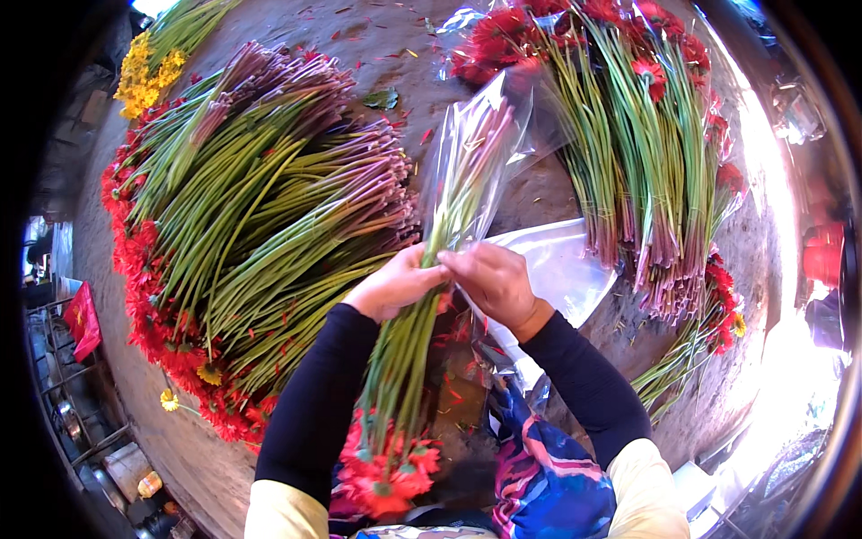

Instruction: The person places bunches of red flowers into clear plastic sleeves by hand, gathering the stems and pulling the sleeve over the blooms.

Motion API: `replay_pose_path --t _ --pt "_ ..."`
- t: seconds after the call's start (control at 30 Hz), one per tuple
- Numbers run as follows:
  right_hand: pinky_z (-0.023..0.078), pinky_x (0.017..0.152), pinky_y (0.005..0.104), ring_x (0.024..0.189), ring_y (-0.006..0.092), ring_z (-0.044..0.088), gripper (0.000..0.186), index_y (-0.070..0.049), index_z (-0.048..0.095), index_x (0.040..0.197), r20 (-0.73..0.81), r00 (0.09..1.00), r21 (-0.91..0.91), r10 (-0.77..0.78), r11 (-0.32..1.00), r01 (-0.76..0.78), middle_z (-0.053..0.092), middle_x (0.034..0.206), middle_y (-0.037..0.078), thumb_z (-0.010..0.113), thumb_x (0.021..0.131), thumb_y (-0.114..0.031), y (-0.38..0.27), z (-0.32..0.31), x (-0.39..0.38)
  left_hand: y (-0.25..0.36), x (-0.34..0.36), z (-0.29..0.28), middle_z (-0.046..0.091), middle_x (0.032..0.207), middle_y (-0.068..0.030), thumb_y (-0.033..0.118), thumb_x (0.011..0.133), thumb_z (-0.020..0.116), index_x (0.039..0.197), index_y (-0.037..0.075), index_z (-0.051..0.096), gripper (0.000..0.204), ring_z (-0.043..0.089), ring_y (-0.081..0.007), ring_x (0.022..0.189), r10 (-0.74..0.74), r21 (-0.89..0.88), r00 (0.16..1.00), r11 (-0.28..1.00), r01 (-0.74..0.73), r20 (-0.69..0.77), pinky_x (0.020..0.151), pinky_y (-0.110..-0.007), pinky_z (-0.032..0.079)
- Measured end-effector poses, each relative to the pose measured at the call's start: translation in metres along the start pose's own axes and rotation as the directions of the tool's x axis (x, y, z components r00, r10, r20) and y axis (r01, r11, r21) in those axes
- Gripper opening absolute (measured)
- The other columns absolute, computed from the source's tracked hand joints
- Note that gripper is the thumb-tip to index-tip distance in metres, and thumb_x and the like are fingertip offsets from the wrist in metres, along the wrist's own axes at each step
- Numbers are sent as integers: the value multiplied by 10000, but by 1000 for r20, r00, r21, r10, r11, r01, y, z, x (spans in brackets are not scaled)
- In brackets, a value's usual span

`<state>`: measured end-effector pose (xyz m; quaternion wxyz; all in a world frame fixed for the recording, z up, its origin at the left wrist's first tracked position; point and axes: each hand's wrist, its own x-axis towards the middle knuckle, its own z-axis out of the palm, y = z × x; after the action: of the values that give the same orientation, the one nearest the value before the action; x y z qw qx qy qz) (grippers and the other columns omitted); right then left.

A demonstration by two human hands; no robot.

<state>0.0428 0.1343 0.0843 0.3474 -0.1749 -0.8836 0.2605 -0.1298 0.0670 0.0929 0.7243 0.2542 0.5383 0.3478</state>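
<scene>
In the head view my left hand is closed around a bundle of long green stems, whose red flower heads hang at the bottom, near my body. The bundle's pale, purplish cut ends reach up inside a clear plastic sleeve. My right hand has its fingers closed on the sleeve's lower edge, close beside my left thumb. Under and right of my right hand lie flat sheets of translucent plastic.
A large pile of red flowers with long stems covers the left of the worktop. Wrapped red bunches lie at upper right, loose stems lower right. Yellow flowers sit at upper left. A metal rack stands beyond the left edge.
</scene>
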Motion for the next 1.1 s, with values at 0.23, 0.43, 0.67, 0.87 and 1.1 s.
replay_pose_path --t 0.23,0.43,0.67,0.87,1.1 --pt "451 575 284 652 186 585 126 -51 655 932 -405 885 173 230 970 -173 583 744 69 679 809 -43 22 -13 17 9 13 12 555 719 -5 253 889 649 1014 75 522 252 549 -92 571 143 -47 990 989 -142 17 527 -250 470" --pt "460 599 300 674 224 582 150 -76 679 908 -244 951 138 188 978 -158 573 750 67 703 764 -43 18 -21 30 -5 14 25 556 726 -11 288 902 626 1033 87 476 283 566 -101 591 27 17 1000 999 -27 5 535 -251 485" --pt "469 692 336 820 236 584 191 -89 661 896 -434 882 11 184 980 -199 587 886 68 707 721 -29 50 -49 35 -12 10 19 545 755 -10 263 939 569 1223 84 464 352 557 -91 613 0 63 996 998 -6 91 552 -246 481" --pt "475 766 367 870 260 585 214 -102 634 892 -95 987 -35 -129 991 126 591 899 41 692 689 -65 12 -21 18 -16 11 13 573 732 -30 236 930 581 1107 80 471 260 575 -116 605 106 -35 994 994 -105 14 549 -257 486" --pt "414 942 367 1116 294 516 506 -89 551 1206 -101 907 289 409 885 -367 546 1203 104 746 758 -222 8 4 -22 -3 10 6 569 709 -27 290 918 601 1115 81 495 306 562 -116 567 180 -206 978 958 -199 -108 506 -252 480"
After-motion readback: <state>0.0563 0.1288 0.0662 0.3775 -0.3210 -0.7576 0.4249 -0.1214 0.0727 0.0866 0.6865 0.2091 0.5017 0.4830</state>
